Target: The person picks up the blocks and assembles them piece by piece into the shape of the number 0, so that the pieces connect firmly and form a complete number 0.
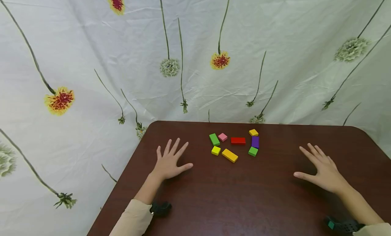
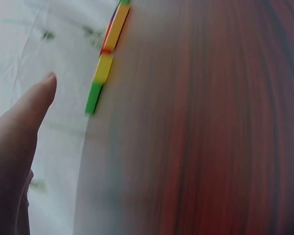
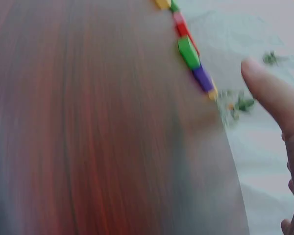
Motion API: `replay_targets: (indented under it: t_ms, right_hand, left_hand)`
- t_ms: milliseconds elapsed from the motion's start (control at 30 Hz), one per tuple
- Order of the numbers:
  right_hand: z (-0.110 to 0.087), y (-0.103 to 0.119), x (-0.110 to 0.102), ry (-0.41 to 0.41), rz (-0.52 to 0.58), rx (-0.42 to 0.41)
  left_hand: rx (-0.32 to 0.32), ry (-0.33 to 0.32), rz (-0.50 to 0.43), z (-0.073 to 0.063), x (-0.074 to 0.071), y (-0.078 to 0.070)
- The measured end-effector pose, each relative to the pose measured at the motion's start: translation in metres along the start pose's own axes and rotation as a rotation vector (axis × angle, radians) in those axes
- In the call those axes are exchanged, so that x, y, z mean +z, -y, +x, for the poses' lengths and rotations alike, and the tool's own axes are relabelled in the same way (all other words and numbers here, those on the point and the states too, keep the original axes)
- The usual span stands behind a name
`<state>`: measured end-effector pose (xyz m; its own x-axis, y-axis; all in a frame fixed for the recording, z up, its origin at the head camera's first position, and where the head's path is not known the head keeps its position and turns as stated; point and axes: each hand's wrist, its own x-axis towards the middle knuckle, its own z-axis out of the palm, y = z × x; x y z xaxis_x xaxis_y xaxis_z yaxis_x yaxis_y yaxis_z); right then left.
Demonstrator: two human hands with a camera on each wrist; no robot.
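Flowered cloth [image 1: 137, 35] hangs behind our brown table [image 1: 232, 198], whose far edge and 2 rounded corners show; its near edge is cut off. Toward the far edge lie 8 blocks: long green [image 1: 214, 139], pink [image 1: 222, 137], red [image 1: 238, 141], purple [image 1: 255, 142], short green [image 1: 253, 151], orange [image 1: 229, 155] and 2 yellow [image 1: 216, 150]. Left of them, our left hand [image 1: 169, 164] spreads its fingers wide near the table's left edge. Our right hand [image 1: 325, 171], also spread, is well apart to their right. Broad table stretches between both hands, nearer us than the blocks. Wrist views blur and overlap the blocks; most fingers are hidden there. We cannot tell whether either palm touches the table.
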<state>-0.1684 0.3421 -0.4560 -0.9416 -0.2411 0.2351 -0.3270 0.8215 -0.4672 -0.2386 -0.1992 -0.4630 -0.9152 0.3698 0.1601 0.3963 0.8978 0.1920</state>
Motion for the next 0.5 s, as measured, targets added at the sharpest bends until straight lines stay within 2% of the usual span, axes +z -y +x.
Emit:
replay_targets:
  t_ms: [133,300,500]
  right_hand:
    - [0.019,0.016,0.016,-0.047,0.083,-0.058]
    - [0.043,0.039,0.042,-0.044,0.101,-0.081]
    - [0.071,0.071,0.082,-0.008,0.134,-0.099]
  left_hand:
    - [0.091,0.003,-0.049,0.019,0.013,-0.028]
    - [0.185,0.008,-0.085,0.045,0.026,-0.063]
    - [0.234,0.009,-0.109,0.073,0.043,-0.097]
